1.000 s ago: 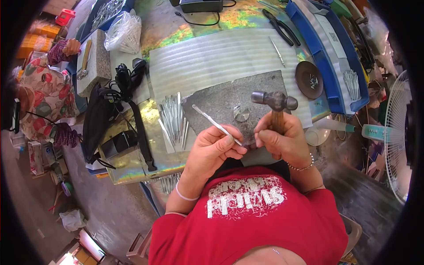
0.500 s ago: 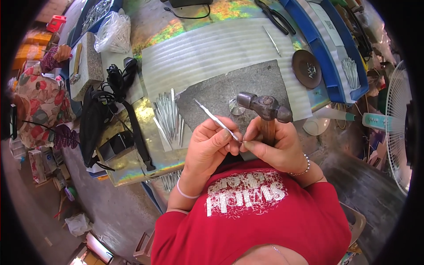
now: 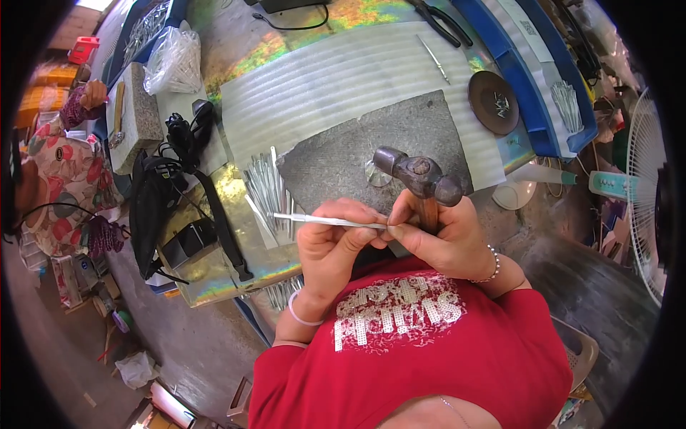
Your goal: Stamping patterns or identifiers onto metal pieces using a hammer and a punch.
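Observation:
In my left hand (image 3: 330, 247) a slender silver metal rod (image 3: 304, 217) is pinched, its thinner end pointing left. My right hand (image 3: 449, 239) is closed around the handle of a ball-peen hammer (image 3: 423, 176), head upward, while its thumb and forefinger meet the rod's other end. Whether a small part sits between those fingertips I cannot make out. Beyond both hands lies a grey stone slab (image 3: 329, 168) with a small shiny round piece (image 3: 376, 174) on it. Several similar silver rods (image 3: 266, 179) are piled left of the slab.
White foam sheet (image 3: 286, 89) covers the table. A brown dish (image 3: 480, 100) of small metal pieces, a blue tray (image 3: 509, 68) and black-handled pliers (image 3: 444, 27) are at right. Left are a black bag (image 3: 151, 204), a stone block (image 3: 139, 118) and another person (image 3: 64, 171). A fan (image 3: 643, 214) stands far right.
The rod has swung from slanting up-left to nearly level, its free end now lower and farther left. My left hand has turned with it; the hammer stays in my right hand.

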`<action>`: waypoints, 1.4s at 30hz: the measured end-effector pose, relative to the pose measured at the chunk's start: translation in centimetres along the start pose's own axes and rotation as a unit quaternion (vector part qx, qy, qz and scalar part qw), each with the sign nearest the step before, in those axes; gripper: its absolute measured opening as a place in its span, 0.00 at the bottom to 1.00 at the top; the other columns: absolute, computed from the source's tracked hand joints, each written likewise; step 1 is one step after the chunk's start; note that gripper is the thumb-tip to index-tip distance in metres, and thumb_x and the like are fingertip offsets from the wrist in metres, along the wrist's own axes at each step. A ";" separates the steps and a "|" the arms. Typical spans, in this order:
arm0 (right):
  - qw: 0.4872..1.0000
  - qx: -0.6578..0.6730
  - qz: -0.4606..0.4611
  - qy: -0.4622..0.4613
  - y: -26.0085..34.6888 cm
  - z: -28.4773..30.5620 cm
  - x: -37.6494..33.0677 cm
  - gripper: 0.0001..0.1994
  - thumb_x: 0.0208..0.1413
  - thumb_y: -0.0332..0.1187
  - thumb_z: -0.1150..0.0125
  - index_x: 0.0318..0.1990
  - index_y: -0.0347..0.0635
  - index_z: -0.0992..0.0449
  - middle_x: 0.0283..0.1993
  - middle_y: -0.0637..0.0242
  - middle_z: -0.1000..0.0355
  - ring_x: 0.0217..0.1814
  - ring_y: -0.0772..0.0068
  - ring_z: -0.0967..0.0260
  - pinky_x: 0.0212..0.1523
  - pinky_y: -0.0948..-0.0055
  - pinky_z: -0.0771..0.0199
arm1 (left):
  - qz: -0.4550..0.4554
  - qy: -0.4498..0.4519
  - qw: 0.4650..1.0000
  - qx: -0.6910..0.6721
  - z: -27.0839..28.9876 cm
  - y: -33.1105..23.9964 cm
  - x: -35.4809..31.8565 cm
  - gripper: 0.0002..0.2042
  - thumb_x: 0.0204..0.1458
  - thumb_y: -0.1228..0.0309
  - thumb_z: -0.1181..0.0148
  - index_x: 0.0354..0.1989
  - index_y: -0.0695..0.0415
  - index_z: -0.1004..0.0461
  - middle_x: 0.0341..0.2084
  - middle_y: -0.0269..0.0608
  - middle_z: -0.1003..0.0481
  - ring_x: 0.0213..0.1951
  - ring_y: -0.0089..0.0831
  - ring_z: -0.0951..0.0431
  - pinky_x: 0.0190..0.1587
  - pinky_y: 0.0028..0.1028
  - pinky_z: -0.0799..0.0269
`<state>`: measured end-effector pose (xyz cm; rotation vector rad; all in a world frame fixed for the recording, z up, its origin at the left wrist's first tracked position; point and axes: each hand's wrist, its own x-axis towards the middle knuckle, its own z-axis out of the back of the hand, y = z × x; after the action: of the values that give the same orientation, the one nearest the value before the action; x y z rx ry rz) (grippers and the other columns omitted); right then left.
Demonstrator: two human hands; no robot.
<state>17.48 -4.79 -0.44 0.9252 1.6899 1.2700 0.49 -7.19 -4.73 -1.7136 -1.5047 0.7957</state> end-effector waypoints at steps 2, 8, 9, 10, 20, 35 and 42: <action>1.000 0.015 -0.008 0.009 -0.3 -0.1 0.2 0.07 0.49 0.20 0.44 0.37 0.34 0.31 0.26 0.67 0.29 0.30 0.82 0.31 0.34 0.79 0.30 | -0.020 0.000 0.999 0.034 0.2 0.1 0.0 0.06 0.53 0.78 0.44 0.38 0.64 0.31 0.34 0.49 0.27 0.30 0.30 0.24 0.33 0.23 0.25; 0.999 0.001 -0.045 0.001 -0.7 1.2 1.4 0.14 0.45 0.24 0.34 0.41 0.37 0.29 0.25 0.75 0.32 0.27 0.90 0.37 0.31 0.85 0.36 | 0.100 -0.022 0.977 -0.188 1.6 0.5 -0.5 0.06 0.57 0.72 0.48 0.39 0.59 0.34 0.34 0.48 0.27 0.26 0.27 0.26 0.31 0.21 0.29; 0.996 -0.053 -0.066 -0.022 -0.3 1.8 1.7 0.15 0.44 0.24 0.34 0.41 0.37 0.29 0.24 0.76 0.33 0.27 0.91 0.38 0.31 0.85 0.37 | 0.103 -0.028 0.976 -0.191 1.8 0.4 -0.6 0.06 0.57 0.72 0.48 0.39 0.58 0.35 0.33 0.48 0.27 0.26 0.27 0.26 0.30 0.20 0.29; 0.975 -0.209 -0.063 -0.029 -0.3 2.5 2.1 0.19 0.42 0.25 0.33 0.45 0.36 0.29 0.26 0.68 0.32 0.28 0.81 0.33 0.32 0.79 0.33 | 0.101 -0.029 0.976 -0.192 1.9 0.2 -0.5 0.06 0.57 0.72 0.48 0.39 0.58 0.35 0.33 0.48 0.27 0.26 0.27 0.26 0.30 0.20 0.29; 0.915 -0.387 0.106 -0.048 -3.1 1.0 3.8 0.22 0.43 0.31 0.34 0.45 0.36 0.35 0.35 0.52 0.32 0.37 0.50 0.31 0.36 0.61 0.30 | 0.042 -0.038 0.998 -0.014 2.0 -0.4 1.0 0.03 0.57 0.78 0.50 0.37 0.61 0.34 0.33 0.47 0.26 0.26 0.24 0.26 0.31 0.20 0.29; 0.986 -0.100 0.029 -0.129 -4.6 4.9 1.1 0.08 0.53 0.26 0.45 0.41 0.37 0.34 0.27 0.72 0.36 0.28 0.86 0.42 0.27 0.81 0.39 | 0.008 -0.043 0.954 0.298 1.0 1.1 3.4 0.02 0.53 0.83 0.47 0.33 0.65 0.28 0.28 0.37 0.26 0.26 0.19 0.26 0.28 0.17 0.30; 0.981 -0.139 0.048 -0.128 -4.4 5.0 1.2 0.08 0.51 0.26 0.43 0.38 0.38 0.32 0.24 0.69 0.34 0.24 0.83 0.40 0.26 0.79 0.38 | -0.011 -0.047 0.942 0.332 0.4 1.2 3.4 0.02 0.53 0.81 0.47 0.33 0.64 0.29 0.28 0.37 0.26 0.25 0.19 0.26 0.29 0.17 0.30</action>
<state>21.15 -2.82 -5.76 0.9622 1.2465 1.3467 1.29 -3.89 -5.98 -1.1592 -1.1238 1.2187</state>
